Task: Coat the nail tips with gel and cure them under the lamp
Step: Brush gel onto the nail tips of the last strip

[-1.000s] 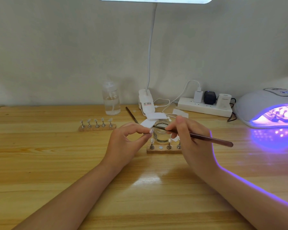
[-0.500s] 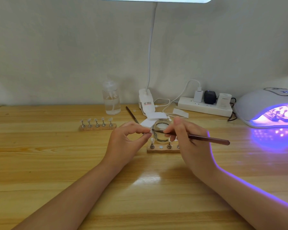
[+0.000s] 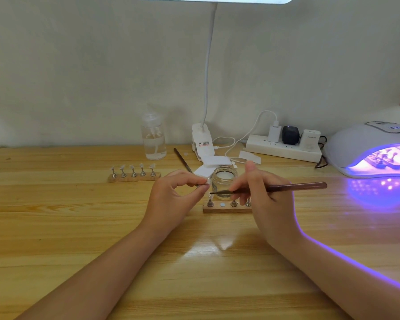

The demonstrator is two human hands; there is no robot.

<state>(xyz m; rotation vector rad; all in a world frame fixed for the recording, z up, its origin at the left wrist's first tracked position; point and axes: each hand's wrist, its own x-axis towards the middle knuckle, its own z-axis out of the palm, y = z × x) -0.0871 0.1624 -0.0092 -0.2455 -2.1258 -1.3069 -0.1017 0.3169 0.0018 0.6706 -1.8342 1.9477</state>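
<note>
While the left hand [image 3: 171, 195] pinches a nail tip [image 3: 207, 181] and the right hand [image 3: 261, 192] grips the brush [image 3: 275, 188], the stroke should probably be thin and even.

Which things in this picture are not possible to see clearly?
Head view:
- Nail tip in the left hand: too small; fingers hide it.
- Brush bristles: too thin to show gel.
- Rack: right end behind the right hand.
- Curing lamp: cut by the right edge; inside lost in glare.

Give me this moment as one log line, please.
left hand: pinches nail tip | right hand: holds brush | lamp: lit
</note>
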